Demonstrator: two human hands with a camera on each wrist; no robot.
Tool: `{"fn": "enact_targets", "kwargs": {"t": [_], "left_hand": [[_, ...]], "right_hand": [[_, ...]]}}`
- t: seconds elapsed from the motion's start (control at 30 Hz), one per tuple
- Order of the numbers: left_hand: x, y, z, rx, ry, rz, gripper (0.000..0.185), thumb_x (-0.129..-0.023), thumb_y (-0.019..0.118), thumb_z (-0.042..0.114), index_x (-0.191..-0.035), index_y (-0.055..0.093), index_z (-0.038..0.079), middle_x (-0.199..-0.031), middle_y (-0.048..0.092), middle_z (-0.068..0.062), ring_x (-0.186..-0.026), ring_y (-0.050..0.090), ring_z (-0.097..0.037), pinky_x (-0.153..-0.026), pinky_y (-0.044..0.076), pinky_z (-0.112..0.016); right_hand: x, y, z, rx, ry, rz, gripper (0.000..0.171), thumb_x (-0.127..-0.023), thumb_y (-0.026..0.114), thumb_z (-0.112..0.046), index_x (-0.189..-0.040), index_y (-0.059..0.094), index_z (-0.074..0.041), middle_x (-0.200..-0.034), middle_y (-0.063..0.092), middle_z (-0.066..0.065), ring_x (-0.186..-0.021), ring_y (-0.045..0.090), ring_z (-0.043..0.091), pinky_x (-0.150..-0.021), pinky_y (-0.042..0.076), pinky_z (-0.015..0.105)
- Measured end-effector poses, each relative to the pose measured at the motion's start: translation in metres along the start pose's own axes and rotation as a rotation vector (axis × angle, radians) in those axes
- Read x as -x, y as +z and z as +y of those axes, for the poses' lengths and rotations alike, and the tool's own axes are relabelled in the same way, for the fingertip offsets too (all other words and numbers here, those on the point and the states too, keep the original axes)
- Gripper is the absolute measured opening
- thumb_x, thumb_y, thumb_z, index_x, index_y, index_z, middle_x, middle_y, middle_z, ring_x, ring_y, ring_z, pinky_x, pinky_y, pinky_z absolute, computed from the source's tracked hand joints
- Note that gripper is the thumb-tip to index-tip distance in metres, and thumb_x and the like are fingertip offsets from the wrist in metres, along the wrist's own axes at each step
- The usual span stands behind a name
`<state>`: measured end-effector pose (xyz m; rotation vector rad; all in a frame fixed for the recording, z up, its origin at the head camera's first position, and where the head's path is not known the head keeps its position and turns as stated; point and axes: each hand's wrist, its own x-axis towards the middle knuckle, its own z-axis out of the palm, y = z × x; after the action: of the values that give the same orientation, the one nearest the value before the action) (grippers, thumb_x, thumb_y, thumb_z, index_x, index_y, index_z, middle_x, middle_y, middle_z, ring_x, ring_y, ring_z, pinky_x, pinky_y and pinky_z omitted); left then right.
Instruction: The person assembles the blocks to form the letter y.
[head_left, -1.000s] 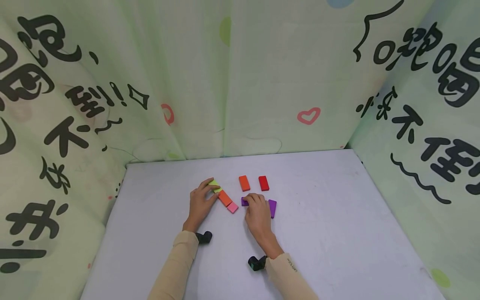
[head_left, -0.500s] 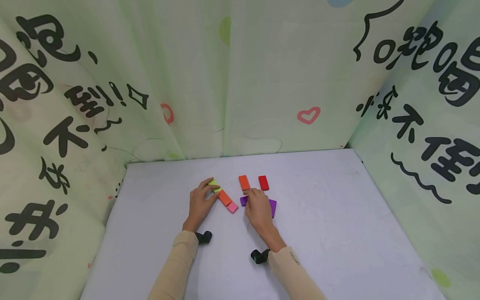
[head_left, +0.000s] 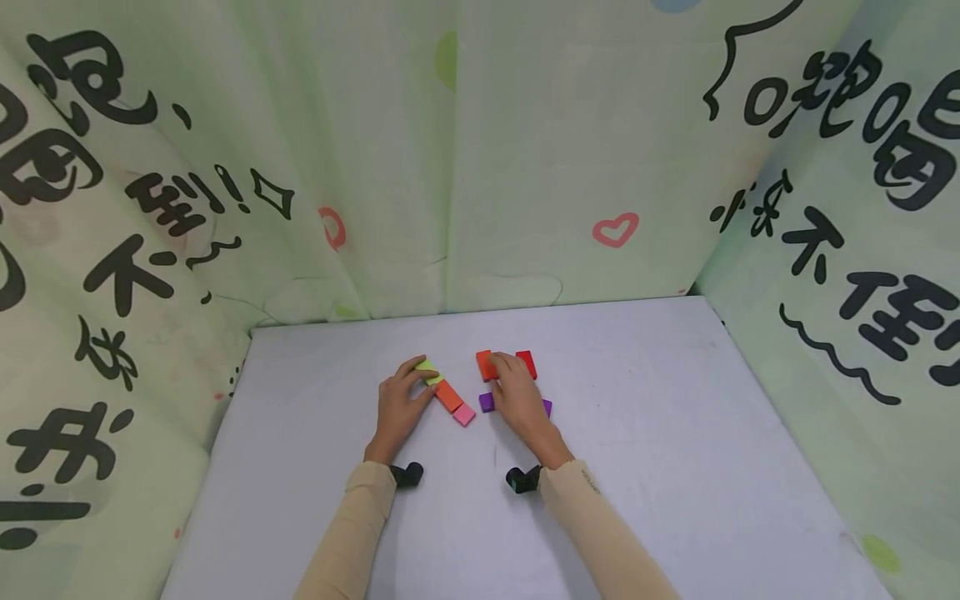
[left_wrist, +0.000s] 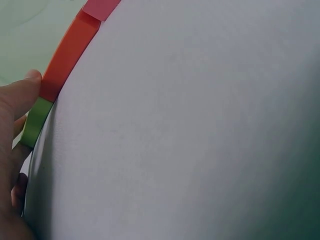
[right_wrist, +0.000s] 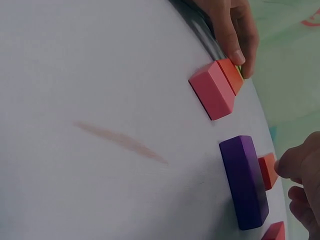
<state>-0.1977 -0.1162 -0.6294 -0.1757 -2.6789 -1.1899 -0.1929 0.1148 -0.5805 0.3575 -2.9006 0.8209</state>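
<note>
My left hand (head_left: 403,402) pinches a green block (head_left: 428,369) between thumb and forefinger. That block heads a slanted row with an orange block (head_left: 450,396) and a pink block (head_left: 464,414). The left wrist view shows the thumb (left_wrist: 20,95) against the green block (left_wrist: 35,122) and orange block (left_wrist: 70,55). My right hand (head_left: 517,392) reaches forward, its curled fingertips on a second orange block (head_left: 483,364) beside a red block (head_left: 528,362). Two purple blocks (head_left: 487,402) (head_left: 548,408) lie under and beside that hand. In the right wrist view my fingers (right_wrist: 300,165) touch the second orange block (right_wrist: 267,170) past a purple block (right_wrist: 245,182).
The blocks lie on a pale grey table (head_left: 675,433) walled on three sides by green printed curtains (head_left: 525,150). Black wrist cameras (head_left: 408,475) (head_left: 522,480) sit at both sleeves. A faint reddish smear (right_wrist: 120,142) marks the table surface.
My right hand has moved forward from the purple block to the far orange block, uncovering the near purple block. The left hand has stayed on the green block.
</note>
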Motion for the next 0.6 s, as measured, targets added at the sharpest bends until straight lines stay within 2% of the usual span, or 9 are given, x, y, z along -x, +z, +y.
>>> {"fn": "enact_targets", "kwargs": {"t": [0.13, 0.3, 0.6], "left_hand": [[-0.001, -0.001, -0.002, 0.005, 0.022, 0.009, 0.023, -0.094, 0.079, 0.027, -0.116, 0.078, 0.019, -0.15, 0.061, -0.004, -0.142, 0.055, -0.027, -0.113, 0.034, -0.057], [-0.001, -0.001, -0.004, 0.013, 0.041, 0.008, 0.023, -0.094, 0.079, 0.027, -0.116, 0.078, 0.018, -0.15, 0.061, -0.003, -0.14, 0.058, -0.026, -0.111, 0.036, -0.056], [-0.001, 0.0, -0.003, 0.015, 0.009, -0.011, 0.023, -0.095, 0.078, 0.028, -0.116, 0.078, 0.019, -0.152, 0.06, -0.002, -0.142, 0.056, -0.025, -0.113, 0.035, -0.055]], "right_hand": [[-0.009, -0.001, 0.001, 0.035, -0.02, -0.041, 0.046, -0.1, 0.065, -0.005, -0.146, 0.057, -0.003, -0.152, 0.057, 0.015, -0.143, 0.051, 0.033, -0.118, 0.045, 0.043], [-0.016, 0.0, 0.003, 0.084, -0.046, -0.059, 0.039, -0.099, 0.065, -0.002, -0.139, 0.063, -0.002, -0.146, 0.061, 0.017, -0.139, 0.053, 0.034, -0.117, 0.046, 0.044], [-0.015, 0.005, 0.004, 0.12, -0.022, -0.068, 0.036, -0.101, 0.065, -0.005, -0.137, 0.065, -0.003, -0.144, 0.062, 0.015, -0.134, 0.056, 0.033, -0.113, 0.049, 0.042]]}}
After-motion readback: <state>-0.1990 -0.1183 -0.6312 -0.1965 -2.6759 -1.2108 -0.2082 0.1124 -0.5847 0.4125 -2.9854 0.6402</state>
